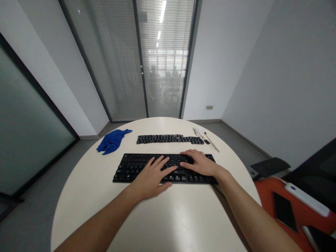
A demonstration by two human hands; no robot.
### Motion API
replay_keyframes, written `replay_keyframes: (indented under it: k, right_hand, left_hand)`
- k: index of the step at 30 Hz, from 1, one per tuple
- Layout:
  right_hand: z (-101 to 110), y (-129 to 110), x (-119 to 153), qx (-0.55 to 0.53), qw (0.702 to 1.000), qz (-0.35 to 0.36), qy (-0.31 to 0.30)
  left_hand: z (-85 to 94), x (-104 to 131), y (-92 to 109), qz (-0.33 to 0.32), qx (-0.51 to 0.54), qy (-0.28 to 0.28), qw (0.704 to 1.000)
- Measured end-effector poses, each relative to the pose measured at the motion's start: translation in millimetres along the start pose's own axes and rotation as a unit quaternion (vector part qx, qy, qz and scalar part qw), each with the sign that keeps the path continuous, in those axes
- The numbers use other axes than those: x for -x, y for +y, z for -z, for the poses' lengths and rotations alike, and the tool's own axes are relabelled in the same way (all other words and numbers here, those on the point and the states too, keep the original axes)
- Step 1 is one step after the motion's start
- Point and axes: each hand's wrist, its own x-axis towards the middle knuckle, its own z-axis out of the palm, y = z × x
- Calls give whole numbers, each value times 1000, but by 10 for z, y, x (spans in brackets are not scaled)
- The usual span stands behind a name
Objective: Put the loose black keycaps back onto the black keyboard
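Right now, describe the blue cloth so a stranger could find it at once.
On the round white table, look past the black keyboard to the far left edge. The blue cloth lies crumpled there, the only coloured, soft thing, left of the row of loose keycaps.

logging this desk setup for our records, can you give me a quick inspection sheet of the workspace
surface: round pale table, smooth, light glare near the front edge
job's things: black keyboard; row of loose black keys behind it
clutter: blue cloth at far left; thin stick tools and something white at far right
hands: left hand and right hand both flat on the keyboard, holding nothing
cables: nothing seen
surroundings: glass doors with blinds; orange seat with a phone at right
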Motion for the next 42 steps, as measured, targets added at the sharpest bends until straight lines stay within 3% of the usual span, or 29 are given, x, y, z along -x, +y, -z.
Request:
replay_keyframes:
  k: [19, 26, 31, 36, 39, 42]
  right_hand:
    - [-29, 9, -65, -20, 999, -27, -14]
    - [-23, 22, -39, -31, 999, 1, -16]
    - [113, 68, -58, -149, 987, -54, -27]
    - [361, 247, -1, -211, 973, -85, 26]
    - [499, 315, 57, -178, 980, -91, 4]
    - [582, 294, 106, -146, 986, -56, -65]
  left_hand:
    - [23, -3, 57, 5, 13, -1, 1000]
    - [65, -10, 76, 9, 13, -6, 1000]
    - [75, -13, 69, 2, 11, -2, 1000]
    - [107, -30, 77, 5, 16, -9, 1000]
    - [141, -31, 77, 6, 18, -16, 1000]
    - [169, -17, 62, 12, 21, -8, 1000]
